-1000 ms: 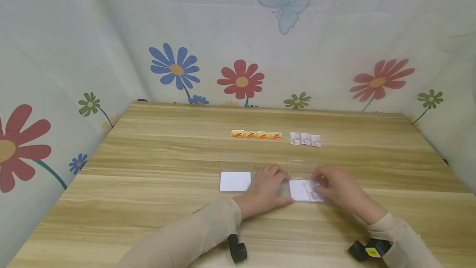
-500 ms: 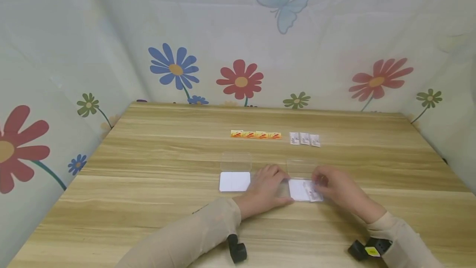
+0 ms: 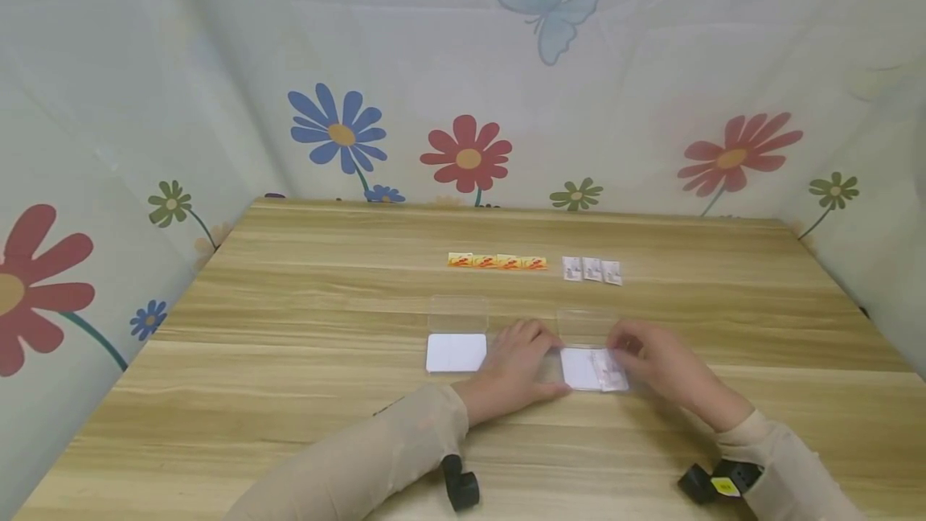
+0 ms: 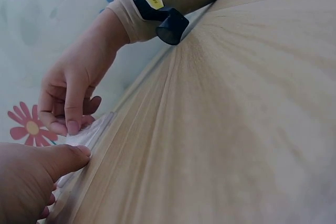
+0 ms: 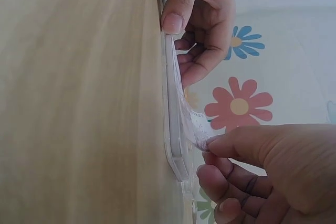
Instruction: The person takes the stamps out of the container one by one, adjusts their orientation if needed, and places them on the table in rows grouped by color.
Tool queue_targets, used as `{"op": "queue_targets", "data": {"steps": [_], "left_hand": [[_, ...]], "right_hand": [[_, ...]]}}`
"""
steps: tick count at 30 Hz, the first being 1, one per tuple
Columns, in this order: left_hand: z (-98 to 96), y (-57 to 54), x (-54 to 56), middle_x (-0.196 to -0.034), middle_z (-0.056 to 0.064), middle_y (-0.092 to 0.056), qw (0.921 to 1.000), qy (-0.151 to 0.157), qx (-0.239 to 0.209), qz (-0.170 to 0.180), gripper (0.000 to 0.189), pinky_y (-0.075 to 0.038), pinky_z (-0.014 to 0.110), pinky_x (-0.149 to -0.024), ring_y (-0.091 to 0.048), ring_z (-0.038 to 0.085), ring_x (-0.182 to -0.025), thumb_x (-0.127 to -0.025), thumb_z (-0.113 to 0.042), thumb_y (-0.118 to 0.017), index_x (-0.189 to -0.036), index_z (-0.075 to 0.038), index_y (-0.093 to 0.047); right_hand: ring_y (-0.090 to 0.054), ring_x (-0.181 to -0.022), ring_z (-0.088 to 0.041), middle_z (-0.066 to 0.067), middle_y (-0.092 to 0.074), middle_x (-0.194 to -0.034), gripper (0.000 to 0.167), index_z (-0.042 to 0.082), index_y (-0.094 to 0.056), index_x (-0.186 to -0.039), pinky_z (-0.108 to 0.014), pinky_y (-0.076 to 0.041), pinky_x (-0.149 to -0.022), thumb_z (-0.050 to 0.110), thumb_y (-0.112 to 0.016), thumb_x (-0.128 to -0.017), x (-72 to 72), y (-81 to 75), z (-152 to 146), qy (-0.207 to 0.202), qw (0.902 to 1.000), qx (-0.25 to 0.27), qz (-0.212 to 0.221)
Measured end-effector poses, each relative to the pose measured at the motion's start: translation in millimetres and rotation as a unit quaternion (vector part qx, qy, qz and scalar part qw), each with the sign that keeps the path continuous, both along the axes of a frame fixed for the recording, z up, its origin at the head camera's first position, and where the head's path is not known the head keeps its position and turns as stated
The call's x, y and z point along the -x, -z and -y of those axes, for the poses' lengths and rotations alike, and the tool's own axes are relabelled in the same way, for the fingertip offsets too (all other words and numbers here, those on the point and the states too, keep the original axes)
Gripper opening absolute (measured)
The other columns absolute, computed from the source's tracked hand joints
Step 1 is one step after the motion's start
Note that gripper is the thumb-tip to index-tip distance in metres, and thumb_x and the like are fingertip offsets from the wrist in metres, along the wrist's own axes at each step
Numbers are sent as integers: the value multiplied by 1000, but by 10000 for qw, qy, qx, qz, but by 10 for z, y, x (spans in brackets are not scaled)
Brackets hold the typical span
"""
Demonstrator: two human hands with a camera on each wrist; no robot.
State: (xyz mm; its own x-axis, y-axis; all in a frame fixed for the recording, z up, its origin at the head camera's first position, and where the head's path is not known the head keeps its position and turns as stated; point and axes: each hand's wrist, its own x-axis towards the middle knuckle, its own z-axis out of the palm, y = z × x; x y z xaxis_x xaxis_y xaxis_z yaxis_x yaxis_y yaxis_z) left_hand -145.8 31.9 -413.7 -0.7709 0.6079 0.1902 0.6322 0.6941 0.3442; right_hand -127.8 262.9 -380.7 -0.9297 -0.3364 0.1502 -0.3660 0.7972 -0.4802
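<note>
A clear hinged plastic case (image 3: 579,368) lies with its lid back on the table, white inside. My left hand (image 3: 515,368) holds its left side, thumb at the near corner and fingers at the far one. Over the right half of the case lies a thin white packet (image 3: 610,372) with faint print. My right hand (image 3: 654,368) pinches its right edge; in the right wrist view the packet (image 5: 197,124) bends up from the case toward the thumb and forefinger. A second clear case (image 3: 456,354), also unfolded and white inside, lies left of my left hand.
Behind the cases lie a row of several yellow-and-red packets (image 3: 497,262) and three white printed packets (image 3: 592,269). The wooden table (image 3: 304,296) meets a flower-patterned curtain (image 3: 405,47) at its back and sides.
My right fingertips have shifted slightly toward the packet's far right edge, leaving more of its print in sight. The left hand and both cases stay put.
</note>
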Motion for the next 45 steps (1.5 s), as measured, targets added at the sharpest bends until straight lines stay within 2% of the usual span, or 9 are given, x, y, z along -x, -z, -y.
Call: {"op": "queue_targets", "data": {"steps": [8, 17, 26, 36, 45], "left_hand": [[-2, -15, -8, -118, -4, -57, 10000, 4, -1, 81, 50, -39, 34, -105, -50, 15, -117, -80, -50, -72, -117, -18, -63], [-4, -20, -8, -117, -3, -57, 10000, 2, 4, -16, 50, -40, 34, -103, -51, 16, -115, -79, -50, -72, -116, -18, -63], [2, -33, -12, -117, -4, -57, 10000, -16, 19, 29, 50, -40, 33, -103, -51, 15, -116, -79, -51, -72, -115, -19, -63], [-1, -28, -8, -117, -3, -58, 10000, 17, 26, -18, 50, -40, 34, -104, -51, 15, -115, -80, -51, -71, -116, -18, -63], [1, -28, 8, -117, -3, -58, 10000, 31, 73, 33, 50, -39, 34, -105, -51, 16, -116, -79, -50, -72, -116, -18, -63]], "right_hand": [[-59, -77, -9, 1, -67, -82, 8, 14, -64, -85, -25, -48, -68, 6, -65, -86, 5, -25, -18, -1, 10000, 26, 82], [-57, -78, -7, 2, -67, -86, 4, 10, -65, -90, -23, -47, -67, 8, -65, -87, 3, -78, -41, -12, 9996, 146, 222], [-56, -80, -6, 0, -68, -92, 9, 10, -65, -95, -22, -46, -68, 4, -63, -89, 13, -126, -81, 9, 9985, 342, 417], [-56, -82, -1, -4, -69, -93, 11, 8, -66, -94, -22, -48, -70, 0, -62, -88, 13, -140, -111, -115, 9977, 585, 332], [-59, -85, -8, -4, -69, -98, 9, 10, -67, -96, -22, -48, -72, 5, -62, -90, 22, -166, -145, -46, 9972, 635, 390]]}}
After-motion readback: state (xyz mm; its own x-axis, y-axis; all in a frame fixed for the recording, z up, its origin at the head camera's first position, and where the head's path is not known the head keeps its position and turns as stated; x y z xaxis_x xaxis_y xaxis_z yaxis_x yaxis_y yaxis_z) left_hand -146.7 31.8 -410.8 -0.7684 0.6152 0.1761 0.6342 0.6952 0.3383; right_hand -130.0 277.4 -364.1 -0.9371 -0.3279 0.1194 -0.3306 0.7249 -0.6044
